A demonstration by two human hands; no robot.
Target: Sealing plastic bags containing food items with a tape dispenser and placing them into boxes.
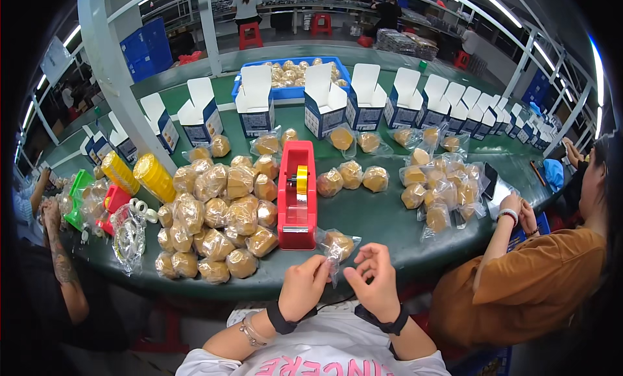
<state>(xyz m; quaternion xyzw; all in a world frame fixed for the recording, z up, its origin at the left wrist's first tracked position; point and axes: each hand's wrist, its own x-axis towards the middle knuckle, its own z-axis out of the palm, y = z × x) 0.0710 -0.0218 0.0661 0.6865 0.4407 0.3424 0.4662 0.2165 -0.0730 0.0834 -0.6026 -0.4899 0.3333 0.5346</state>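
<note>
The left hand [302,285], angled inward, pinches the clear bag of a brown piece [339,245] just beside the red tape dispenser [285,200]; the right hand [375,278] hovers, fingers curled, holding nothing visible. The bag's gathered end is hard to make out.

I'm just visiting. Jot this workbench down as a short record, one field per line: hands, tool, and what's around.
Left hand: the left hand pinches a clear plastic bag around a brown faceted object
Right hand: the right hand is open beside the bag
Tool: red tape dispenser, yellow tape roll
Left: pile of bagged objects
Right: another bagged pile
Beyond: open white-and-blue boxes; blue tray
</note>
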